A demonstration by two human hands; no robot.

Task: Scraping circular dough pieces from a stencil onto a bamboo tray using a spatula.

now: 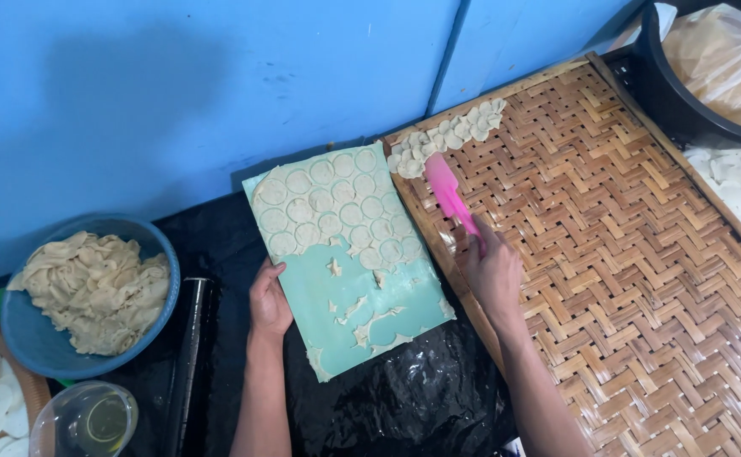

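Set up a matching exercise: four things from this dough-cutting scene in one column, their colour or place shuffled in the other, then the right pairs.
Things:
1. spatula
2. cutting board
3. bowl of dough scraps
4. woven tray

Descriptions:
A. blue, at the far left
B. pink, held in the right hand
C. brown bamboo, with a row of dough rounds at its top corner
D. pale green, gripped at its edge by the left hand

Pairs: 1-B, 2-D, 3-A, 4-C
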